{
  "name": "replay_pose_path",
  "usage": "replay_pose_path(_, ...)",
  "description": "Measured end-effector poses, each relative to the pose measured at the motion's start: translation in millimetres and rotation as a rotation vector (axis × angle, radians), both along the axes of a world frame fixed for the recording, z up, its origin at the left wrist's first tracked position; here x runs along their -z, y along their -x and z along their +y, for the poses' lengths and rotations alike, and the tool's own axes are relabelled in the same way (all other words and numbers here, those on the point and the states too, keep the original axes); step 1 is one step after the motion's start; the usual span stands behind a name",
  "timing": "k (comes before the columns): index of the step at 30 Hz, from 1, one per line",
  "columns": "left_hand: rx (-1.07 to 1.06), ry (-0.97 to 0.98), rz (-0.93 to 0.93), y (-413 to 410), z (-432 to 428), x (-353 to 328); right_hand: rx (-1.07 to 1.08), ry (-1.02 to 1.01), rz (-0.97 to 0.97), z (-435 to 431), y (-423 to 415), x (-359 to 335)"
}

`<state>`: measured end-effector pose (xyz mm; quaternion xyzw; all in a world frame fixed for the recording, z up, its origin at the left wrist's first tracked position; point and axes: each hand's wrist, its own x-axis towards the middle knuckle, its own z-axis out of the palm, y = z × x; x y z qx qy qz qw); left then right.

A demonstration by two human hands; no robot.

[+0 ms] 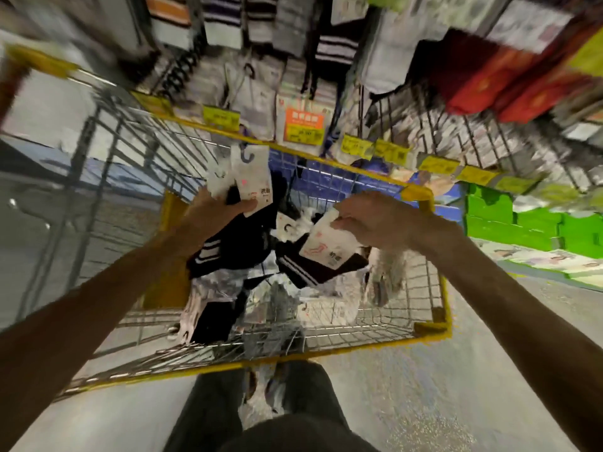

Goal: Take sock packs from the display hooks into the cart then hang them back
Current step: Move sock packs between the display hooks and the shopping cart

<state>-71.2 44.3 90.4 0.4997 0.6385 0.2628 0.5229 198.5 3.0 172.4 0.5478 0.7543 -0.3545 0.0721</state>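
Note:
Both hands are over the wire cart point(437, 324), which has a yellow rim. My left hand point(212, 213) grips a pack of black socks with white stripes point(251, 184) by its white card label, held up over the cart's far left side. My right hand point(372, 220) pinches the white card of a second dark striped sock pack point(326, 252), which hangs tilted inside the cart. More sock packs point(225, 305) lie heaped on the cart floor. The display hooks point(248, 70) with hanging sock packs are just beyond the cart.
Yellow price tags point(222, 117) line the rack edge over the cart's far rim. Red packs point(509, 83) hang at upper right. Green boxes point(522, 223) sit low on the right. Grey floor lies on both sides, and my legs stand at the cart's near rim.

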Motion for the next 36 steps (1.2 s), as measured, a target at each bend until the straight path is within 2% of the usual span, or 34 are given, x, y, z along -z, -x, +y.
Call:
replay_pose_path(5, 0.265, -0.03, -0.187, -12.8, 16.3, -105.5, -0.115, -0.109, 0.023, 17.0, 26.3, -107.0)
replay_pose_path(7, 0.419, 0.059, -0.153, -19.2, 11.7, -152.2, -0.166, -0.165, -0.005, 19.8, 34.5, -146.6)
replay_pose_path(9, 0.504, 0.123, -0.2, -20.7, 5.0, -181.2, -0.178, -0.208, 0.031, 22.5, 38.5, -182.5)
replay_pose_path(13, 0.429, 0.2, -0.294, -19.1, -12.0, -216.6, -0.151, -0.154, 0.125, 18.1, 40.8, -244.1)
replay_pose_path(16, 0.368, 0.225, -0.397, -22.4, -28.4, -241.0, -0.004, -0.154, 0.274, 18.4, 34.4, -273.1)
replay_pose_path(21, 0.171, 0.122, -0.487, -21.0, -31.7, -267.3, 0.289, -0.349, 0.541, 27.0, 33.9, -291.1)
replay_pose_path(23, 0.01, 0.028, -0.533, -21.0, -32.1, -285.8, 0.397, -0.399, 0.642, 24.4, 39.0, -290.9)
replay_pose_path(25, -0.056, -0.091, -0.542, -22.1, -35.1, -308.0, 0.496, -0.44, 0.742, 21.2, 46.4, -289.4)
replay_pose_path(28, 0.042, -0.317, -0.459, -16.0, -32.8, -328.4, 0.597, -0.455, 0.814, 22.8, 58.9, -284.9)
replay_pose_path(30, 0.135, -0.397, -0.405, -6.9, -28.5, -333.4, 0.635, -0.434, 0.846, 25.0, 68.1, -283.9)
replay_pose_path(36, 0.196, -0.301, -0.336, 14.3, -20.0, -321.8, 0.705, -0.37, 0.869, 32.1, 92.7, -273.1)
